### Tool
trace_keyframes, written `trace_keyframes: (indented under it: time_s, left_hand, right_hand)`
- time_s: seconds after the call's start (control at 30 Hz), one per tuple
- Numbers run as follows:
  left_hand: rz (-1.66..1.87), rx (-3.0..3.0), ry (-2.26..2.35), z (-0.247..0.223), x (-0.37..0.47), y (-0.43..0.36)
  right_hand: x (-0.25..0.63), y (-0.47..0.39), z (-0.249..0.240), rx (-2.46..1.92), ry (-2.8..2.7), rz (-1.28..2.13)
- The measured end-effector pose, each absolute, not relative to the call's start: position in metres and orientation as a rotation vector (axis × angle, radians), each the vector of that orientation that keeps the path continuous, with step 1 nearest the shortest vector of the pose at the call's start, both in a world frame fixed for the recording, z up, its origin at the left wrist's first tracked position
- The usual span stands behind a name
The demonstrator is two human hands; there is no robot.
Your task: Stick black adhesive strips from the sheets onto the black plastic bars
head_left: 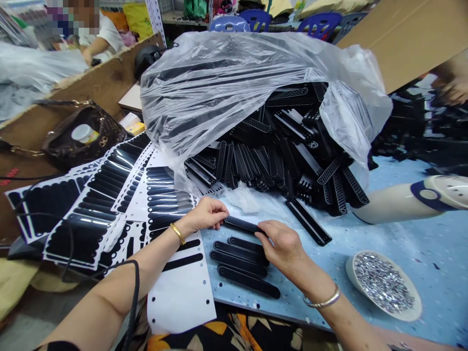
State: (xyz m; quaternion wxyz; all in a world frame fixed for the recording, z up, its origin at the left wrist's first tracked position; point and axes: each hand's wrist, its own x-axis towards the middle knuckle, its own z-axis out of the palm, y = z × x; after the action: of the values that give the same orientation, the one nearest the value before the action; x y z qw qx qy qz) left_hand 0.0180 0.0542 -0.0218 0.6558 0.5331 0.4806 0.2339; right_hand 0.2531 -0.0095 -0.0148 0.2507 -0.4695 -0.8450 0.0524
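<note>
A flat black strip point(242, 224) with rounded ends is held between both hands above the blue table. My left hand point(208, 213) pinches its left end, and the fingers of my right hand point(280, 239) close on its right end. Just below it, several similar black strips point(239, 263) lie side by side. Under my left forearm is a white backing sheet point(183, 297) with two black stickers near its top. More sheets of black stickers point(82, 229) spread out to the left. A single black piece point(308, 222) rests to the right of my right hand.
A clear plastic bag point(219, 73) full of black parts point(263, 156) stands behind the hands. At right are a bowl of small shiny pieces point(383, 282) and a white-and-blue device point(409, 200). A handbag point(86, 131) is at left. Other people appear at the upper left and right.
</note>
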Motion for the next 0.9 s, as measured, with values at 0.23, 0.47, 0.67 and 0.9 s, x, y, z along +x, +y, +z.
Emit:
trace_keyframes:
  time_s: [0.23,0.47,0.67,0.9]
  left_hand:
    - [0.512,1.218,1.162,-0.0227,0.0231,0.0539]
    - [0.532,1.366,1.135,-0.0259,0.0236,0.053]
    - [0.543,1.35,1.145,-0.028,0.0215,0.051]
    - [0.559,1.301,1.183,-0.023,0.0244,0.0487]
  right_hand:
    - [0.2529,-0.0094,-0.0183,-1.315,-2.285,0.194]
    - [0.2522,-0.011,-0.0183,-1.343,-2.281,0.169]
    - [0.254,-0.0109,-0.0197,-1.335,-2.259,0.196]
    - [0.2527,-0.0114,-0.0197,-1.33,-2.264,0.177]
